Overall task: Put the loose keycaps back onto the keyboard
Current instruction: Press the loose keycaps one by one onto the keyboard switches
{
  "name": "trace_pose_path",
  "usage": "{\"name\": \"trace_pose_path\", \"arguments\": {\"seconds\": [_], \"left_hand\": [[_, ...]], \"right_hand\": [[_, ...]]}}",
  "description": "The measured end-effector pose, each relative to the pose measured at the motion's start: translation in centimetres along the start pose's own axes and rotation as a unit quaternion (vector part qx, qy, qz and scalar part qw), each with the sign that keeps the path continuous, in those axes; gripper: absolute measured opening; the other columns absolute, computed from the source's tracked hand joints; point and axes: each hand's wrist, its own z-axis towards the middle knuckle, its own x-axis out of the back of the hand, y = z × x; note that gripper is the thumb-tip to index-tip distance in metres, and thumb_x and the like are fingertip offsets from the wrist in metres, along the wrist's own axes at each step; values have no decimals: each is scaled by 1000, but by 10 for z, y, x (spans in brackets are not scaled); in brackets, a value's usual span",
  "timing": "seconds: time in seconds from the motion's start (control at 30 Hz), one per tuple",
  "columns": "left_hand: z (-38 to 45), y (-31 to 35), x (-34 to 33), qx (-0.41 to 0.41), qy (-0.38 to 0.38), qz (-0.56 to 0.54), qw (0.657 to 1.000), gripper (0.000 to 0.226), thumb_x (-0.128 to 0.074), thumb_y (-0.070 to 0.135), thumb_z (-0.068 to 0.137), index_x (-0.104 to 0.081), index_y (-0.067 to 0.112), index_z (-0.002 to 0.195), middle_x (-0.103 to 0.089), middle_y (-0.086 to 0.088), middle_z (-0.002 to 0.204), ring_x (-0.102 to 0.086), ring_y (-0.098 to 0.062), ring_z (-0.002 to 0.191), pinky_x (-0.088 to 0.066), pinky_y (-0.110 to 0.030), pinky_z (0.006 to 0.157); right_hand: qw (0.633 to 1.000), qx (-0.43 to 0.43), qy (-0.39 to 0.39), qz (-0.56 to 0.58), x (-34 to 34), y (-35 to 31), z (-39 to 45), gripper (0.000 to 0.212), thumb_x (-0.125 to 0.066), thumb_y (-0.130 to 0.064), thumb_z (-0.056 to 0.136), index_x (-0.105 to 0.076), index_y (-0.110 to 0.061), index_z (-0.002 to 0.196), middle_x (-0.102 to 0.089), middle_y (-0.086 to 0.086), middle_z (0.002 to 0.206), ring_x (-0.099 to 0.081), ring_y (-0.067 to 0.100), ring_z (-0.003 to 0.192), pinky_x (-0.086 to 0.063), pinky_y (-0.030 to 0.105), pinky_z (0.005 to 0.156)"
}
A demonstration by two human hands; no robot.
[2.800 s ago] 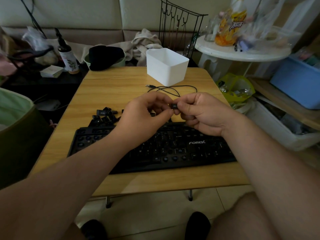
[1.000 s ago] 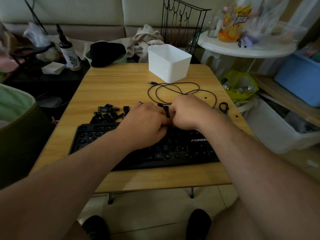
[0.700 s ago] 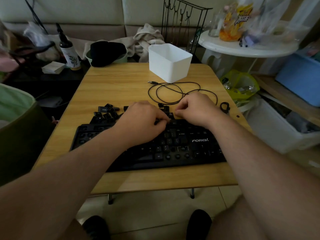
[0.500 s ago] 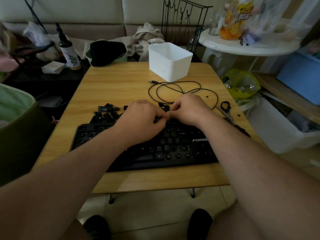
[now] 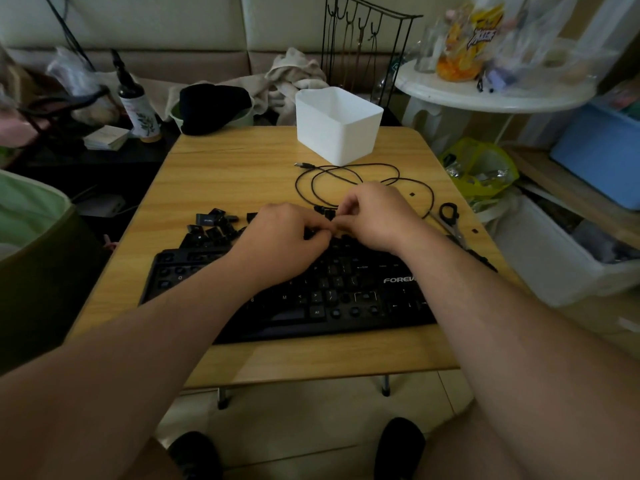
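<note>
A low wooden table [image 5: 242,168] fills the middle of the view, and a black keyboard [image 5: 346,299] lies across its near half, running left to right, with several bare sockets showing among its seated keys. At the table's far edge stands a white plastic bin [image 5: 337,128], and between it and the keyboard a thin black cable [image 5: 346,178] lies in loose loops. The left hand [image 5: 280,244] and the right hand [image 5: 375,216] meet over the keyboard's far edge, fingers curled inward and the fingertips of both drawn together at one spot; they look pinched on something small and dark there, though whether that is a keycap cannot be told. The loose keycaps [image 5: 213,226] lie in a heap on the table just beyond the keyboard's far left corner, with a few more [image 5: 323,211] peeping out just beyond the knuckles. Black-handled scissors [image 5: 450,220] lie on the table to the right of the right hand, near the table's right edge, and two tiny dark bits sit near them on the wood.
</note>
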Motion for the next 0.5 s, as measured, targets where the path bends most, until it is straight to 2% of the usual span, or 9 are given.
{"name": "trace_pose_path", "arguments": {"seconds": [0.07,0.13,0.17,0.23,0.3,0.4,0.43,0.5], "left_hand": [[1,0,-1,32,10,-37,999,24,-64,32,98,-77,38,117,-76,19,104,-61,5,84,-42,-9,75],[1,2,0,65,27,-101,992,24,-67,36,98,-74,39,120,-76,18,103,-64,7,88,-45,-10,76],[1,4,0,82,29,-160,983,21,-67,38,98,-74,37,119,-77,17,100,-66,6,89,-48,-13,78],[0,13,1,106,19,-292,950,15,-66,38,101,-76,31,110,-79,12,95,-71,-1,92,-55,-25,85],[-1,25,0,121,9,-368,922,15,-66,32,102,-78,24,102,-79,7,92,-70,-8,89,-55,-27,84],[-4,38,-6,144,-4,-422,895,14,-68,30,100,-78,21,98,-79,4,90,-65,-7,82,-49,-21,72],[-5,42,-8,154,-8,-436,887,14,-69,30,100,-78,20,97,-79,4,89,-64,-7,80,-47,-20,70],[-7,49,-10,176,-13,-460,870,17,-70,31,99,-78,16,98,-77,6,84,-63,-4,76,-46,-17,66]], "right_hand": [[995,-6,15,96,5,4,-1,14,-81,-26,87,-72,-28,78,-72,-8,82,-68,12,81,-54,31,71],[979,0,8,205,14,7,-6,13,-80,-15,88,-75,-24,82,-77,-1,85,-70,15,83,-59,40,87],[971,9,-4,240,19,8,-10,14,-79,-10,89,-75,-22,85,-77,1,85,-70,13,82,-59,37,88],[960,36,-31,278,29,9,-21,15,-76,-4,91,-74,-20,90,-76,-2,78,-68,6,74,-57,24,76],[956,54,-35,288,40,8,-33,14,-75,-5,91,-72,-19,93,-74,-4,71,-65,0,64,-51,15,64],[974,85,10,212,53,11,-47,10,-80,-16,89,-75,-24,93,-76,-5,76,-67,5,69,-55,31,70],[980,96,22,175,58,12,-53,9,-82,-19,87,-77,-26,91,-75,-10,76,-65,2,68,-55,32,69],[987,118,37,104,66,11,-66,11,-84,-25,84,-80,-30,93,-71,-23,73,-55,0,58,-45,25,60]]}}
